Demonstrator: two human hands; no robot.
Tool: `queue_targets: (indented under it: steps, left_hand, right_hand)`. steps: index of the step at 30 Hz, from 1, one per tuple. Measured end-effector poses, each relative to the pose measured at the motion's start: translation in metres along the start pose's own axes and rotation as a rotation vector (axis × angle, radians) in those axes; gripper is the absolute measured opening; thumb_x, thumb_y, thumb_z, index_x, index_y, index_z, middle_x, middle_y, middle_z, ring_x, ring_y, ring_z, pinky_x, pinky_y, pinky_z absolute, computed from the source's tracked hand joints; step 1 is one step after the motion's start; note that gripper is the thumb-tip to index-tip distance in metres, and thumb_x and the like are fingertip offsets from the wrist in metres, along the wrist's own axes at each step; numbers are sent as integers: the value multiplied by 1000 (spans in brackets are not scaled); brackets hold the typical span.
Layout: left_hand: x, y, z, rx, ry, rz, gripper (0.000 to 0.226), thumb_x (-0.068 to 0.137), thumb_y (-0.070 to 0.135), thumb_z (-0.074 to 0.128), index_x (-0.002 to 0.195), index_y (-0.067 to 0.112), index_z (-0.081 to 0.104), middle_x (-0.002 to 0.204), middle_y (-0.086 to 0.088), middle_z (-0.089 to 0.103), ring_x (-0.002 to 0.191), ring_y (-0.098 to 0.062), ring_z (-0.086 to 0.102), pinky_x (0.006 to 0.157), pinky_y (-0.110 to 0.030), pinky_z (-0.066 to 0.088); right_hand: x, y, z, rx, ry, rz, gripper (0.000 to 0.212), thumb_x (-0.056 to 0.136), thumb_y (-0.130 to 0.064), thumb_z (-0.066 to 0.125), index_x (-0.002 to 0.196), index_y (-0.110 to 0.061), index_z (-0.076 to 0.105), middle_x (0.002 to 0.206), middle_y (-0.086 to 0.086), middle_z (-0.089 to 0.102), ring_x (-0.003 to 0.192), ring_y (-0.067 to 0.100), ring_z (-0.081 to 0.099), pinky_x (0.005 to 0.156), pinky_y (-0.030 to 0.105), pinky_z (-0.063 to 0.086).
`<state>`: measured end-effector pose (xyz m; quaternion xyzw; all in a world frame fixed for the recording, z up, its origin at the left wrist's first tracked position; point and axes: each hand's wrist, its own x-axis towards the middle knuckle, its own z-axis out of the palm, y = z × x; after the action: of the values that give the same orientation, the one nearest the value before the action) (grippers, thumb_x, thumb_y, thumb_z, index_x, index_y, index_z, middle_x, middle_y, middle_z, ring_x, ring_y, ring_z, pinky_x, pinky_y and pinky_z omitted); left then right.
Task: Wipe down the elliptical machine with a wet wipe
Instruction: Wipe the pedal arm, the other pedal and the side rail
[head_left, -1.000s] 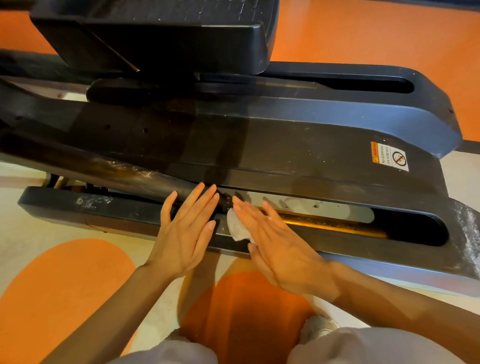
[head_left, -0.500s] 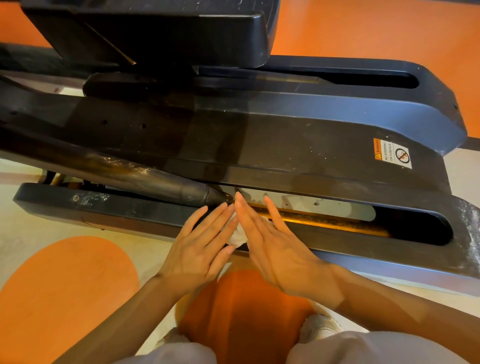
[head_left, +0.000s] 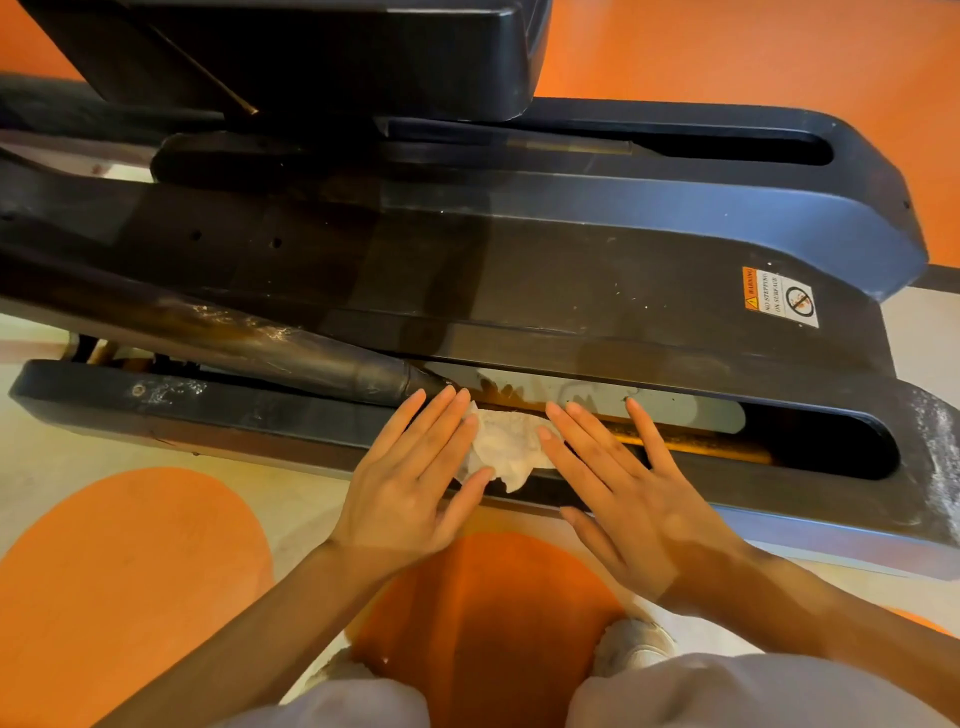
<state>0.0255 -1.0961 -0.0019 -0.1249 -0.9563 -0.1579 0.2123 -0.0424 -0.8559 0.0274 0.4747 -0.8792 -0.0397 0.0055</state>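
The black base of the elliptical machine (head_left: 519, 270) fills the upper half of the head view. A crumpled white wet wipe (head_left: 506, 448) lies on its near rail (head_left: 260, 421), stained brownish. My left hand (head_left: 415, 478) lies flat with straight fingers, its fingertips on the wipe's left edge. My right hand (head_left: 623, 488) lies flat just right of the wipe, fingers straight and spread over the rail, its fingertips touching the wipe's right edge. A dusty black arm tube (head_left: 291, 358) slants down into the slot above my left hand.
A black pedal (head_left: 311, 47) overhangs the frame at the top. A warning sticker (head_left: 782, 304) sits on the cover at right. The rail slot (head_left: 810, 447) shows an orange-stained track. Beige and orange floor (head_left: 130, 571) lies below; my knees and shoes are at the bottom edge.
My hands have drawn apart and slid slightly right along the rail. The wipe, mostly hidden under them before, now lies exposed between them.
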Motion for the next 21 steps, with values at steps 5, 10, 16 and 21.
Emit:
queue_targets:
  steps: [5,10,16,21]
  left_hand:
    - [8,10,0,-136,-132,57,54,105,36,34,149,5,37,154,-14,40,146,-23,33,122,-43,24]
    - [7,17,10,-41,-242,55,53,109,34,21,151,4,32,159,-13,31,150,-21,23,122,-41,18]
    - [-2,11,13,-10,-194,77,49,108,29,25,146,4,42,153,-14,41,146,-23,32,122,-40,21]
    - [-18,-5,6,12,-90,33,45,104,24,32,139,3,51,144,-16,51,139,-26,44,117,-42,33]
  right_hand:
    - [-3,1,2,-17,-1,-16,64,98,-44,32,152,-10,30,160,11,26,149,25,16,116,56,13]
    - [-2,1,6,-21,8,-6,65,97,-45,31,152,-10,29,159,12,27,148,25,17,116,54,14]
    - [-2,0,5,21,32,34,63,99,-46,30,151,-10,31,158,13,29,147,25,20,115,52,18]
    - [-2,1,3,43,25,28,61,100,-45,28,150,-11,32,157,10,32,146,24,25,113,51,22]
